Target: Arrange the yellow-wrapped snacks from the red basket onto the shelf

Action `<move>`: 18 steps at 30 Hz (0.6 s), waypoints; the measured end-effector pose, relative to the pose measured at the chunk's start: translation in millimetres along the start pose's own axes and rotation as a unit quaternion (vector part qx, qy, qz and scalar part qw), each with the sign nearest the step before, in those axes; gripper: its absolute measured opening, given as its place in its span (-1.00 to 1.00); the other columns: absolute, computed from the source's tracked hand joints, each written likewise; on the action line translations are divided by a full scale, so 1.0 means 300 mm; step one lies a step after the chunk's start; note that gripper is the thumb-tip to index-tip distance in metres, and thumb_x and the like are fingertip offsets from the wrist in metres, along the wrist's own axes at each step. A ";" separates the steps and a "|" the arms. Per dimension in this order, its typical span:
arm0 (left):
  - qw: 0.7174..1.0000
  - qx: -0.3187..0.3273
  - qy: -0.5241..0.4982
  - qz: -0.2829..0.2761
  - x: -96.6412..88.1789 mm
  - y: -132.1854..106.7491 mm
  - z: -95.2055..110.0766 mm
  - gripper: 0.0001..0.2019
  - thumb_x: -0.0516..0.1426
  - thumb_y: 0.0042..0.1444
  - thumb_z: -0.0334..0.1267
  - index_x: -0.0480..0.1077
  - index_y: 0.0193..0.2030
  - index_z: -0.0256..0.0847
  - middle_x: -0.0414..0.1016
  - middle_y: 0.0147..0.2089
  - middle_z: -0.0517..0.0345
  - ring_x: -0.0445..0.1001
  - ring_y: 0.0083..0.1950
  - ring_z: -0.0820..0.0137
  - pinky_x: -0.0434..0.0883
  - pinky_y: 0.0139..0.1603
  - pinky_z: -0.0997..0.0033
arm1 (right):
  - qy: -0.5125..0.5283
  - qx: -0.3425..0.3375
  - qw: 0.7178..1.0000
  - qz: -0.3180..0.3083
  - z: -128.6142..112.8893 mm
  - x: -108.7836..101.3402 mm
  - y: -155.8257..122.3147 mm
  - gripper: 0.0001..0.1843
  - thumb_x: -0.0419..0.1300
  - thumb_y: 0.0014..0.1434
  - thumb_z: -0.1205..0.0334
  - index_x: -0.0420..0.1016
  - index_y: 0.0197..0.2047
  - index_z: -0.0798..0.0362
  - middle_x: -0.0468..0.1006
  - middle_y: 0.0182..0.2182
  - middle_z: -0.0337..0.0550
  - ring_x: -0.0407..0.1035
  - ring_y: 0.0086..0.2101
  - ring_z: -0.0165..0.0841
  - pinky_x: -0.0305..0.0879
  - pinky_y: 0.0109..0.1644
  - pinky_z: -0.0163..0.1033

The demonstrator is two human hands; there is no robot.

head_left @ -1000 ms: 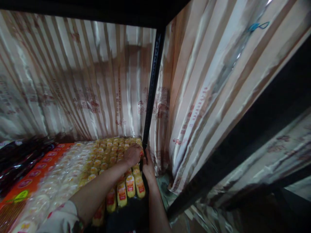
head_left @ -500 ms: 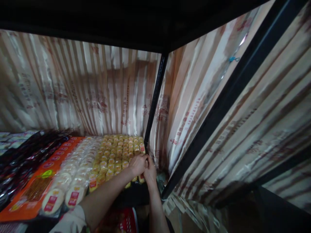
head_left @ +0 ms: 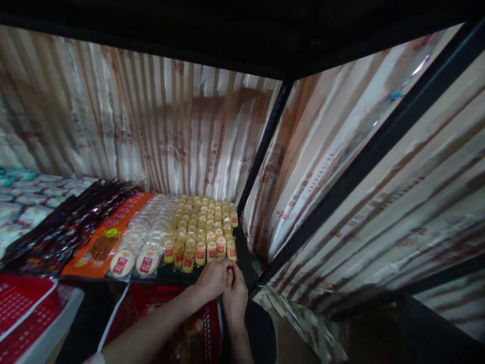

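Rows of small wrapped yellow cakes [head_left: 200, 253] stand on the black shelf's right end, red labels facing me. At their front right corner my left hand [head_left: 212, 278] and my right hand [head_left: 235, 293] meet, with fingers curled in and fingertips close together. The fingertips are just below the front right yellow cake; I cannot tell whether they touch it. Whatever is between the fingers, if anything, is hidden. Below my left forearm, a red basket [head_left: 132, 303] with a white handle contains some wrapped yellowish items.
Left of the cakes lie round white wrapped cakes [head_left: 147, 263], an orange snack packet [head_left: 100, 247], dark shiny packets [head_left: 64, 227] and white packets [head_left: 34, 215]. Another red basket [head_left: 26, 303] stands lower left. Black shelf posts [head_left: 265, 146] and striped curtains [head_left: 189, 131] border the shelf.
Both hands have drawn back from over the cakes' right side to their front edge, staying together. The view has shifted, showing more of the baskets and the left of the shelf.
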State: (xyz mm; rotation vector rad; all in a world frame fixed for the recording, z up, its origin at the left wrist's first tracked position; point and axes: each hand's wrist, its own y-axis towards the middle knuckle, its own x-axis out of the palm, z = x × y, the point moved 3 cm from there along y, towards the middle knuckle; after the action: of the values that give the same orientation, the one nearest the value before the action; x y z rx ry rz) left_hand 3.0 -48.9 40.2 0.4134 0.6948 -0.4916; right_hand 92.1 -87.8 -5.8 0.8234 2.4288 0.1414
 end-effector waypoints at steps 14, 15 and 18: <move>0.984 -0.174 -0.006 -0.026 0.129 -0.357 -0.265 -0.71 -0.13 0.14 -0.42 0.41 -0.26 -0.24 0.48 -0.21 0.01 0.42 -0.14 0.38 0.34 0.00 0.39 | -0.003 0.068 0.979 -0.193 0.130 0.196 -0.327 -0.56 -0.14 0.16 0.09 0.53 -0.22 0.03 0.60 -0.25 -0.03 0.48 -0.24 -0.25 0.36 -0.15 -0.22; 0.979 -0.197 -0.009 -0.045 0.148 -0.373 -0.293 -0.69 -0.14 0.14 -0.42 0.42 -0.26 -0.24 0.50 -0.20 0.01 0.44 -0.13 0.38 0.35 0.00 0.38 | -0.003 0.071 0.974 -0.214 0.138 0.217 -0.336 -0.59 -0.12 0.15 0.12 0.54 -0.26 0.03 0.61 -0.29 -0.03 0.49 -0.27 -0.25 0.36 -0.17 -0.22; 0.962 -0.260 -0.010 -0.083 0.186 -0.409 -0.360 -0.67 -0.13 0.13 -0.43 0.45 -0.22 -0.24 0.53 -0.15 0.01 0.46 -0.08 0.36 0.34 0.03 0.35 | -0.004 0.088 0.971 -0.220 0.161 0.274 -0.353 -0.66 -0.07 0.12 0.24 0.54 -0.35 0.06 0.61 -0.37 -0.01 0.49 -0.33 -0.23 0.36 -0.24 -0.21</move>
State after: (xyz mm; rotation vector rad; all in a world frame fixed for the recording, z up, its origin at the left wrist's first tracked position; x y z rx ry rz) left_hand -82.3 -108.8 -97.5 -0.1452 0.8112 -0.4495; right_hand 9.0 -128.5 -114.1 0.3354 2.5761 -0.2502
